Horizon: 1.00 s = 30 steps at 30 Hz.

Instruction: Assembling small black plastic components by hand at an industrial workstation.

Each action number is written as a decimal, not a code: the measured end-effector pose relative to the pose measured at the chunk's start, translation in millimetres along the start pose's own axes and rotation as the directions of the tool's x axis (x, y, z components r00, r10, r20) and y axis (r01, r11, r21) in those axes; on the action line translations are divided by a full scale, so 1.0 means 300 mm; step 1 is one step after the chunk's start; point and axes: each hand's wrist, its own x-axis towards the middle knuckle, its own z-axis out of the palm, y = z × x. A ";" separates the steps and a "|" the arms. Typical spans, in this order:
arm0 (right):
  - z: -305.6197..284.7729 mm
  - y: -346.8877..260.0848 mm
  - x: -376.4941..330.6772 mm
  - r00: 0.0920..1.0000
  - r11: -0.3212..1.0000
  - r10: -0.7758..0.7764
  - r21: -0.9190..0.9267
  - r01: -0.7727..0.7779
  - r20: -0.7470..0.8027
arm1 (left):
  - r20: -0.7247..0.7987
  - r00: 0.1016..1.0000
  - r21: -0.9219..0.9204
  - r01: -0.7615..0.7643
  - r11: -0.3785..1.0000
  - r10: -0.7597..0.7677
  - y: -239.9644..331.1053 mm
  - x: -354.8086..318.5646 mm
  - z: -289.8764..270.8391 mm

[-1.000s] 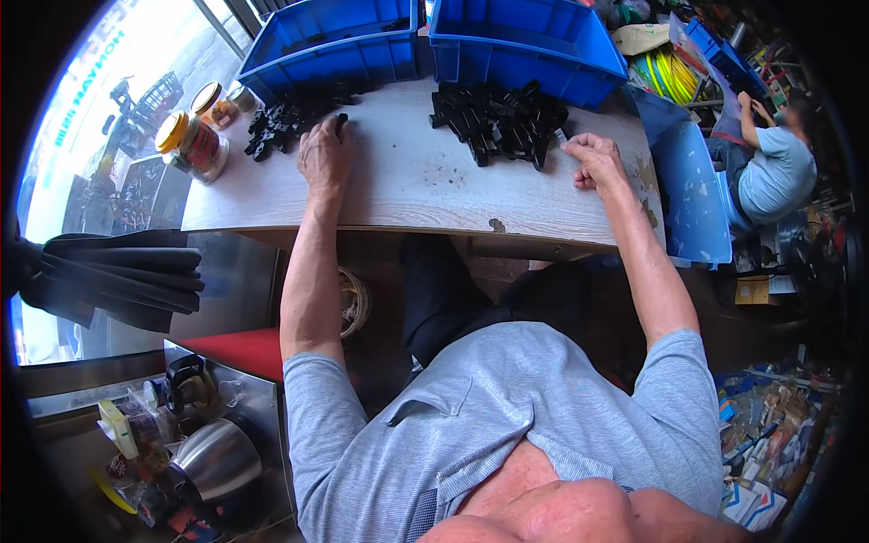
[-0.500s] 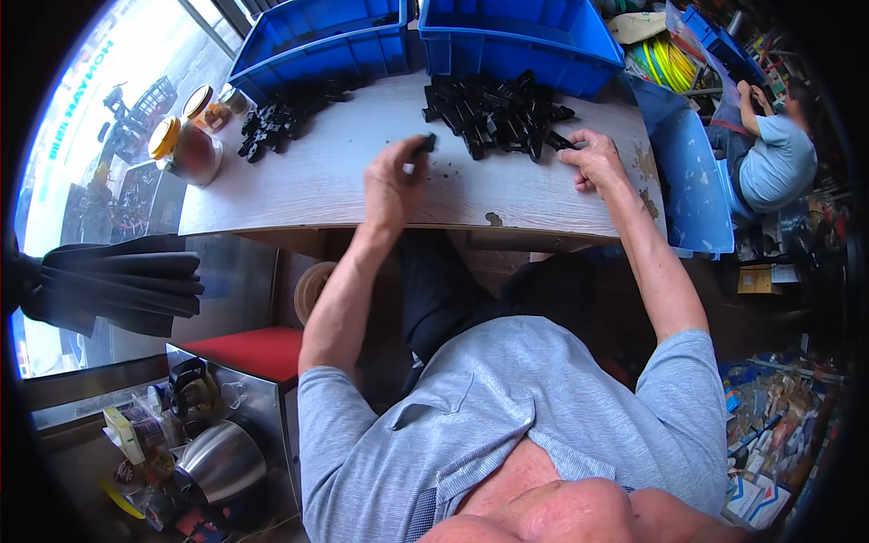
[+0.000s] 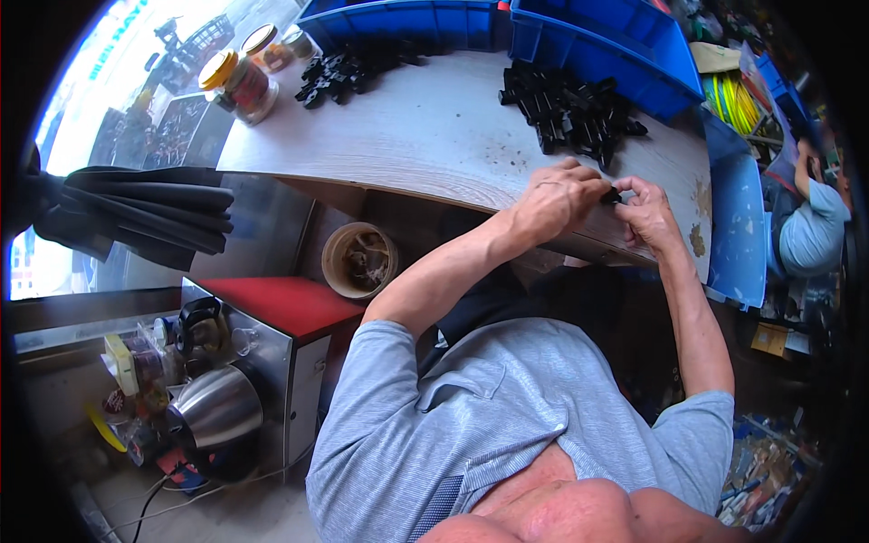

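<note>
Over the table's near right edge, my two hands are close together. A small black part [image 3: 613,196], perhaps plastic, sits between their fingertips. My right hand [image 3: 650,217] pinches it with thumb and forefinger. My left hand [image 3: 563,201] is closed, its fingers curled down at the part's left side; the back of this hand hides most of its grip. Just beyond them lies a large heap of black parts [image 3: 568,110]. Farther left, near the jars, is a smaller black heap [image 3: 339,74].
Two blue bins [image 3: 611,50] stand along the table's far side. Jars [image 3: 240,86] are at its left end. A light blue tub [image 3: 738,217] adjoins the right edge. Below the table is a bucket [image 3: 359,261], beside a red-topped cabinet [image 3: 281,303]. Another person [image 3: 812,226] sits at far right.
My left hand has moved right from mid-table to meet my right hand. My right hand has drawn nearer to me, away from the large heap, with a black part. The view has shifted.
</note>
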 end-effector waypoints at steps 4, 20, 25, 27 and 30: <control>0.005 -0.001 -0.007 0.999 1.000 -0.005 0.013 0.006 -0.032 | 0.095 0.995 0.006 -0.031 1.000 0.030 0.015 0.030 0.022; 0.003 0.007 -0.015 0.999 1.000 -0.009 0.006 0.009 -0.035 | 0.194 0.977 0.029 -0.101 0.995 0.093 0.000 0.042 0.026; -0.001 0.015 -0.012 1.000 1.000 -0.011 0.022 0.011 -0.030 | 0.224 0.974 0.100 -0.068 0.993 0.044 0.032 0.020 0.013; 0.006 0.011 -0.011 0.999 1.000 -0.022 0.019 0.023 -0.037 | 0.224 0.974 0.163 -0.065 0.985 0.027 0.047 0.000 0.005; 0.012 0.010 -0.008 1.000 1.000 -0.024 -0.010 0.024 -0.010 | 0.239 0.971 0.217 -0.026 0.976 -0.027 0.061 -0.024 0.002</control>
